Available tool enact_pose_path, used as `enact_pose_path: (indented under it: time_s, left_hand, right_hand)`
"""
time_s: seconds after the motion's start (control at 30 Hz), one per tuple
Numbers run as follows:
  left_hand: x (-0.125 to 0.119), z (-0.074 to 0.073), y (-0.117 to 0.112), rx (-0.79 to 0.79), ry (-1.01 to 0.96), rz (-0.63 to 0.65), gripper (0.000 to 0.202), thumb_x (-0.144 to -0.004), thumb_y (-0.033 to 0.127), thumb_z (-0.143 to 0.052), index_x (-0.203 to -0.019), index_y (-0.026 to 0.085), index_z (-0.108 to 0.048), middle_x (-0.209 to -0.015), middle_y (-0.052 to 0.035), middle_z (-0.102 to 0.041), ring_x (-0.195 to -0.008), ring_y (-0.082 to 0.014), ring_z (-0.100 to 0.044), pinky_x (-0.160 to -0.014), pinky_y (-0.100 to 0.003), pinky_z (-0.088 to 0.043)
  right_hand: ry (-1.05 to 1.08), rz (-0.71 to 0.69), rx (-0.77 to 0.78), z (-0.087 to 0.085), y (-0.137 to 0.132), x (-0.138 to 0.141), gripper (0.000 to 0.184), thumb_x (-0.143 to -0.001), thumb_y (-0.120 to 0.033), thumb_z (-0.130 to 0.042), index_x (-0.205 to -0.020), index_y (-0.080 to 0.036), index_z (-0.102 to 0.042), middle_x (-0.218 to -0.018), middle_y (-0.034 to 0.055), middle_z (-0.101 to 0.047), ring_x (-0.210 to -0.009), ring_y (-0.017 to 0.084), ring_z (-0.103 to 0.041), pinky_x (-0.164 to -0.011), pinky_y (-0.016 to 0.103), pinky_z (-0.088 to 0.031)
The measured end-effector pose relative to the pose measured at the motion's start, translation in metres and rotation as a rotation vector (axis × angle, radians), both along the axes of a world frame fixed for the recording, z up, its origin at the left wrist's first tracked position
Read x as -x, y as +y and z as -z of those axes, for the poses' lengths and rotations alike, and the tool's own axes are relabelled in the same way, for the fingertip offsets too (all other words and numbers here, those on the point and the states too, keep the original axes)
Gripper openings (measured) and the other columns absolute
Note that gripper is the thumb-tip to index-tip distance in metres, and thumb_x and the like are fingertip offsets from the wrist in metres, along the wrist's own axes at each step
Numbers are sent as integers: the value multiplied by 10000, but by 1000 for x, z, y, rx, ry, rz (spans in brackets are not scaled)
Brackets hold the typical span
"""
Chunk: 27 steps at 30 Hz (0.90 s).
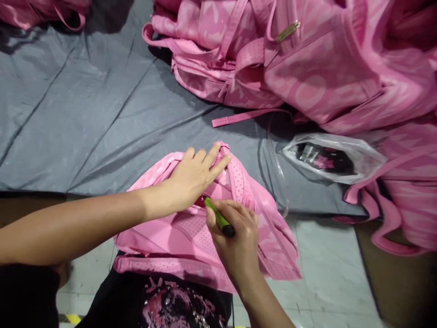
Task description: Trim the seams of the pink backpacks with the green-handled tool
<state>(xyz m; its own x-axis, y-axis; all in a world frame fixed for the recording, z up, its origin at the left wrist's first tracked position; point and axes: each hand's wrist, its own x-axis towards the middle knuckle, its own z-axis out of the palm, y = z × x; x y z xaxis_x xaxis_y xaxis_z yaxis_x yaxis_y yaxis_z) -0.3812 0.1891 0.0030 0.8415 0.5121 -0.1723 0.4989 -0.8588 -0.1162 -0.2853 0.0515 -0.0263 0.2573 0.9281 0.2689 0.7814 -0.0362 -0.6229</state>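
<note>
A pink backpack with dotted straps hangs partly over the table edge, against my lap. My left hand lies on its upper part, fingers spread and holding nothing. In my right hand is a green pen-shaped tool with a black end. The tool's far tip is at the bag's fabric, just below my left palm. Whether the tip touches the cloth, I cannot tell.
A grey sheet covers the table. Several pink backpacks are piled at the back right, and another pink bag lies at the far left. Near the right edge rests an open clear plastic bag with dark items and a pink star.
</note>
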Motion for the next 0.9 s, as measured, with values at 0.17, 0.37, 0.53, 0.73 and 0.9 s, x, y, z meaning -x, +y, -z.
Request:
enact_pose_path:
  time_s: [0.17,0.37,0.53,0.73,0.9]
  left_hand:
    - [6,1,5,-23,8,20,882,-870,223,-583,-1588,197,-71,-1663,-152,-65,-1219,-303,-487,-989,-431,-377]
    - [39,-21,14,93,134,-85,1154,-773,438,-751,-1582,236,47,-1665,-152,16,-1367,-364,-349,-950,-436,-458]
    - [41,-24,11,63,193,-151,1245,-734,414,-792,-1568,240,116,-1654,-180,94,-1314,-384,-376,-827,-428,-539]
    - [34,-17,6,-26,257,-168,1272,-715,322,-812,-1557,281,141,-1648,-218,3,-1191,-363,-466,-758,-411,-556]
    - [40,-17,12,-28,268,-92,1235,-751,275,-749,-1541,277,202,-1641,-219,-52,-1198,-353,-464,-756,-379,-548]
  right_hand:
    - [26,-17,-20,1,-1,-4,107,-866,-213,-649,-961,-228,-696,-931,32,-765,-879,221,-708,-806,395,-420]
    - [81,-25,-15,4,-1,-1,126,-881,-221,-643,-986,-235,-711,-967,40,-770,-914,232,-710,-815,405,-433]
    - [233,-79,-109,15,13,20,128,-881,-221,-655,-988,-218,-726,-987,39,-775,-938,225,-707,-832,404,-412]
    - [301,-70,-135,23,16,24,128,-878,-239,-670,-985,-216,-735,-979,40,-775,-927,219,-704,-845,404,-389]
    - [305,-77,-151,25,16,22,138,-871,-239,-685,-994,-208,-741,-975,41,-775,-918,220,-707,-826,393,-387]
